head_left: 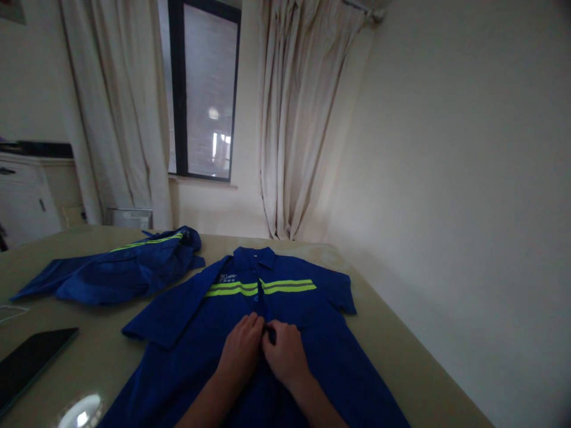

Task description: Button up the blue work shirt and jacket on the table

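Observation:
A blue short-sleeved work shirt [307, 321] with yellow-green reflective stripes lies spread on the table, collar pointing away from me. My left hand [243, 345] and my right hand [284, 351] meet at its front opening, below the chest stripes. Both have their fingers closed in a pinch on the shirt's front edge. Whether a button sits between the fingertips is hidden. Above the hands, the front shows a small gap near the stripes. White lettering marks the chest on the left side of the view.
A crumpled blue garment [129, 267] with similar stripes lies at the back left of the table [383, 333]. A dark flat device [35, 362] and a white cable [13, 312] are at the left. The wall [468, 208] borders the table's right side; curtains [294, 119] hang behind.

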`<action>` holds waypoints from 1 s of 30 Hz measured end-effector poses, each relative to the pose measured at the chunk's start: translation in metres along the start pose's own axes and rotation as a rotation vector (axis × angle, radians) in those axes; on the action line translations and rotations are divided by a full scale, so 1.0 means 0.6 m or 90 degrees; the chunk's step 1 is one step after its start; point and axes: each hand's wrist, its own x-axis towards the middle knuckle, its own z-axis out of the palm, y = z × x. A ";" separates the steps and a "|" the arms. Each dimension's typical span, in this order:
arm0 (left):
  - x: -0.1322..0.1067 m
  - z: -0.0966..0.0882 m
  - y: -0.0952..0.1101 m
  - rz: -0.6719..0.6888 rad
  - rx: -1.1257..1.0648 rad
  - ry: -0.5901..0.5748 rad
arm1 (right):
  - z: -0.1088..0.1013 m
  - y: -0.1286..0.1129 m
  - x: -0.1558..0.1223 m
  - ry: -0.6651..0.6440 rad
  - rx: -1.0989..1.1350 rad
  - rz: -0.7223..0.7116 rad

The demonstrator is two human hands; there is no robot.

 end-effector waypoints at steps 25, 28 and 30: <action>0.003 -0.018 -0.043 0.007 -0.166 -0.018 | -0.008 0.025 0.002 -0.024 -0.019 -0.007; -0.001 -0.018 -0.039 0.002 -0.149 -0.002 | -0.008 0.023 0.001 -0.029 -0.016 -0.019; -0.003 -0.017 -0.037 0.006 -0.143 0.011 | -0.007 0.023 0.000 -0.017 -0.013 -0.019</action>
